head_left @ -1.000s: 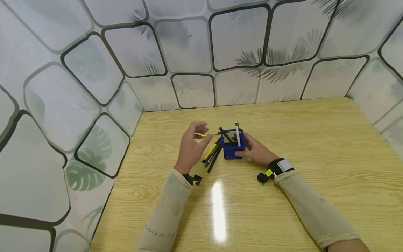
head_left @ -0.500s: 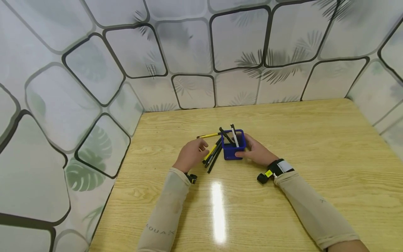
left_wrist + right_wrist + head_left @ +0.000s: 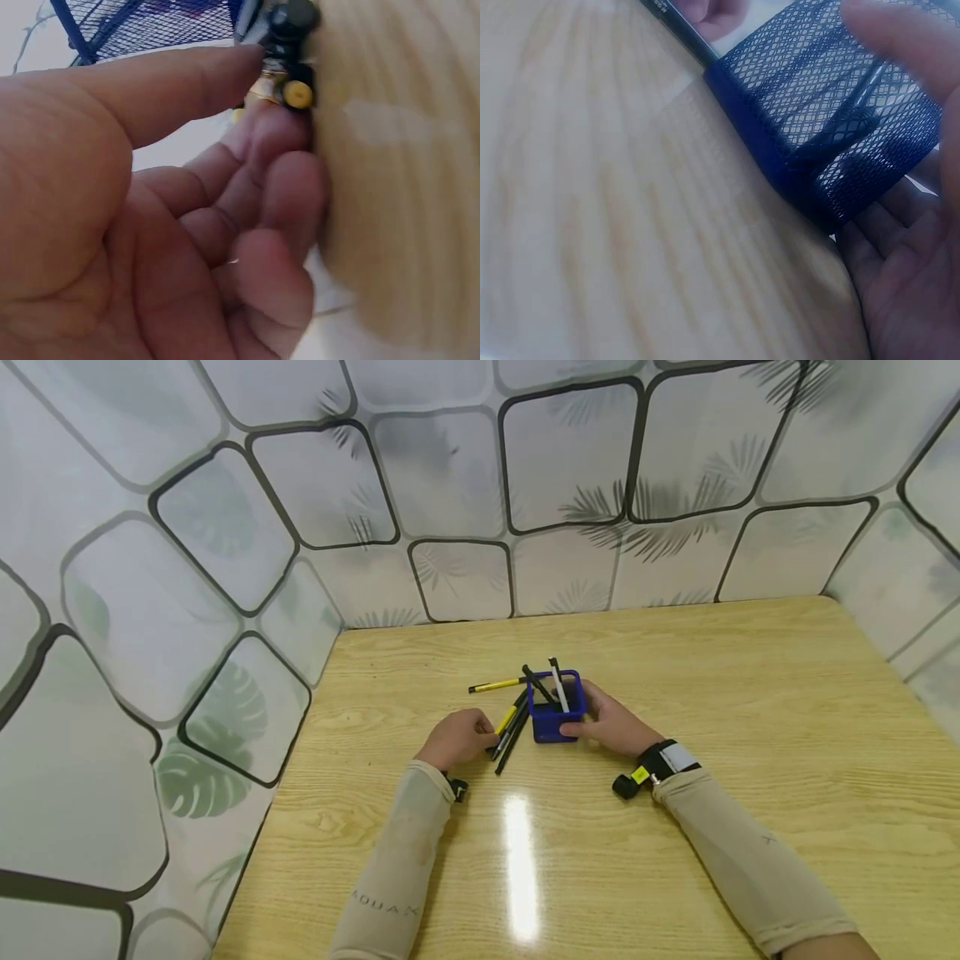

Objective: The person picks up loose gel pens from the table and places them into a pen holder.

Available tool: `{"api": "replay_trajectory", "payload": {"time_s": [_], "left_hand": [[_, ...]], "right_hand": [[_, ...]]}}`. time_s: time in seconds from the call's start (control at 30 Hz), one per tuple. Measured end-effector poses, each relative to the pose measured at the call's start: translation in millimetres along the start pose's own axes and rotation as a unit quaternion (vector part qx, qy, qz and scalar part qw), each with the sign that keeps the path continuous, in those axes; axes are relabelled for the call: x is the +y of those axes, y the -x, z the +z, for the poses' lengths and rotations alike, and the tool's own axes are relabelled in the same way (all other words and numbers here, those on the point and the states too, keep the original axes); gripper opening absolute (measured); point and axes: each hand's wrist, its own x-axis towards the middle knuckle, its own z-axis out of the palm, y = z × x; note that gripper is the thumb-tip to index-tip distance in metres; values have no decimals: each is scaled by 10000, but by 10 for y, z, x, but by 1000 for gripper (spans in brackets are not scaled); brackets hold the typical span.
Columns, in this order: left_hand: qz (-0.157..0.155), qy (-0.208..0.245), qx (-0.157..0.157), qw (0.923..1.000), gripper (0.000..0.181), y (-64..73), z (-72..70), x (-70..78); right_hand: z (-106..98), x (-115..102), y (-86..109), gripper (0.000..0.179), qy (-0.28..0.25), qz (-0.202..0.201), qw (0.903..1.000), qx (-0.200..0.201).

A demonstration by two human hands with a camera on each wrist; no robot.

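Note:
In the head view my right hand [image 3: 611, 723] grips a blue mesh pen holder [image 3: 553, 731] from its right side, thumb at the front and fingers behind. A white pen [image 3: 561, 689] and a black pen [image 3: 537, 683] lean inside it. Left of the holder my left hand [image 3: 459, 738] pinches the near end of a yellow pen [image 3: 506, 722], which lies beside several black pens [image 3: 512, 742]. The left wrist view shows thumb and forefinger around the pen ends [image 3: 298, 94], the other fingers curled. The right wrist view shows the mesh holder [image 3: 817, 97] standing on the table.
Another yellow pen [image 3: 495, 685] with black ends lies crosswise on the wood-grain table [image 3: 675, 852], pointing at the holder's back left corner. Patterned panels [image 3: 457, 577] rise along the table's far edge and at both sides.
My left hand has let go of the yellow pen at the back and moved down toward me to the pens left of the holder. The white pen now leans left; the right hand stays put.

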Motion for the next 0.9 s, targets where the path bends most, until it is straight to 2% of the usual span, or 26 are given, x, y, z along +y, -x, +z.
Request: {"api": "replay_trajectory", "payload": {"time_s": [0.23, 0.4, 0.53, 0.7, 0.9], "left_hand": [[304, 455, -20, 9985, 19, -89, 75, -146], [386, 437, -49, 9983, 20, -105, 87, -181], [436, 386, -97, 9983, 29, -110, 87, -165], [394, 381, -55, 9985, 38, -112, 82, -146], [258, 349, 28, 9991, 24, -95, 86, -135]], "right_hand": [[-11, -13, 19, 90, 62, 60, 10000, 6], [-2, -7, 28, 90, 111, 100, 9999, 20], [-3, 17, 18, 90, 99, 71, 9999, 7], [-14, 13, 12, 91, 99, 45, 9999, 13], [-9, 8, -4, 92, 120, 80, 9999, 46]]}}
